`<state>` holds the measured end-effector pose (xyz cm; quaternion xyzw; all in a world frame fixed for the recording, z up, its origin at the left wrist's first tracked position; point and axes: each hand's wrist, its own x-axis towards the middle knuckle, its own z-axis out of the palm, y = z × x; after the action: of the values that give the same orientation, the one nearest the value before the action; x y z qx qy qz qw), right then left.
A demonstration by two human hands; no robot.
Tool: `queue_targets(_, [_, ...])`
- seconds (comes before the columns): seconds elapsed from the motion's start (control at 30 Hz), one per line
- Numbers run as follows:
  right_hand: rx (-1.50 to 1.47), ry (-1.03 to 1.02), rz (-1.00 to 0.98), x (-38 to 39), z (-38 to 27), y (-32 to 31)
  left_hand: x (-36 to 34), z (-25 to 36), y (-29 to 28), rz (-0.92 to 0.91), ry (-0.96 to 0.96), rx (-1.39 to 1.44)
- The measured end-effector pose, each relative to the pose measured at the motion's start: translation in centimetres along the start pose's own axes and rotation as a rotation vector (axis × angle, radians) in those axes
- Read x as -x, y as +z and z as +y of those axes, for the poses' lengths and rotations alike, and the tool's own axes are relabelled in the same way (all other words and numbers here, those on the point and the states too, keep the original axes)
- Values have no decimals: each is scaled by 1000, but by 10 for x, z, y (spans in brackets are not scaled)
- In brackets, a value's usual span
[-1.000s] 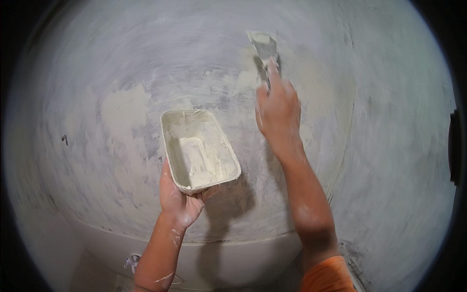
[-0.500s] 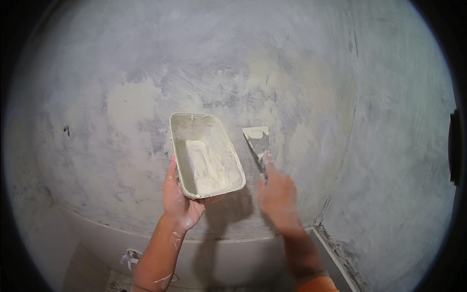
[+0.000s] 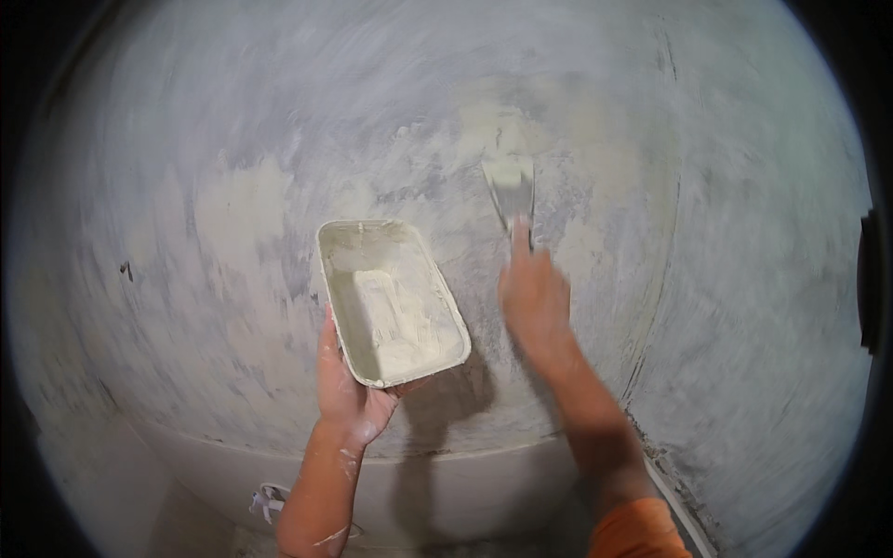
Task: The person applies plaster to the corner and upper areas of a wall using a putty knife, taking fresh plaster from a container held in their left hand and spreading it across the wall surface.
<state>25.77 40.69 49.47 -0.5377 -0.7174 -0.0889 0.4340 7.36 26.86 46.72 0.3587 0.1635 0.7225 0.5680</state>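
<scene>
My left hand (image 3: 353,386) grips a cream rectangular plastic tub (image 3: 349,316) from below, its open top tilted toward me. Pale wet putty (image 3: 409,349) coats the inside and lies thickest at the near end. White smears mark my left wrist. To the right of the tub, my right hand (image 3: 537,296) is closed round a putty knife (image 3: 512,197), index finger stretched along it. The blade points up at the grey wall (image 3: 372,112), with putty across its wide edge. That edge appears to meet the wall at a pale patch. The handle is mostly hidden in my fingers.
Several cream patches (image 3: 244,200) show on the grey wall. A wall corner (image 3: 672,232) runs down on the right. Below, a light ledge (image 3: 465,465) crosses the wall's foot, with a small white fitting (image 3: 268,500) at lower left. A dark hole (image 3: 126,270) marks the left side.
My right hand has moved up with the putty knife, from beside the tub to a higher pale patch on the wall. The tub in my left hand has barely shifted.
</scene>
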Motion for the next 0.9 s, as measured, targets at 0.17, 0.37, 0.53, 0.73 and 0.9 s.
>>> queue_targets(0.17, [16,-26,-235,67,9,-20,-1,2,-11,49,44,1])
queue_targets(0.37, [-136,-227,243,-4,6,-79,-4,2,-10,-90,30,49])
queue_targets(0.53, [1,-177,359,-35,-7,-72,-4,2,-11,-115,10,56])
queue_targets(0.73, [-114,-70,223,36,24,21,-1,1,-24,12,70,0])
queue_targets(0.9, [-314,-91,376,32,24,31,-2,7,-26,-20,93,-7])
